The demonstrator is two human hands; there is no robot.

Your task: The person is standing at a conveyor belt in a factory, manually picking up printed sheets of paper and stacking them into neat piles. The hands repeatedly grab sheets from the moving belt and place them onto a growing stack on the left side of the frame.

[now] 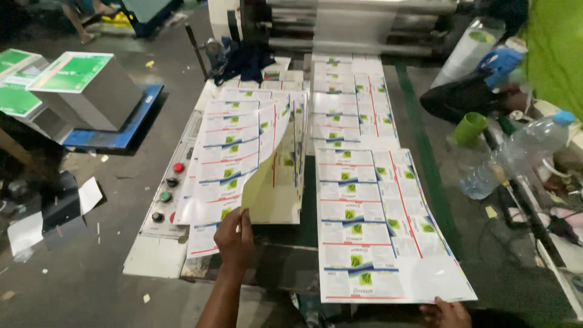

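My left hand (234, 235) grips the near edge of a glossy printed sheet (243, 146), which is lifted and curling over a stack of like sheets (220, 164) on the left of the machine table. My right hand (445, 313) holds the near right edge of another printed sheet (376, 225), which lies flat on the right side. Both sheets carry rows of white labels with green, blue and red marks. More printed sheets (349, 97) lie further back toward the rollers.
A control panel with red, green and black buttons (169, 188) sits left of the stack. Metal rollers (358, 24) stand at the back. Stacked sheet piles rest on a blue pallet (115, 133) at left. A plastic bottle (516, 155), a green cup (469, 129) and a person in green (555, 48) are at right.
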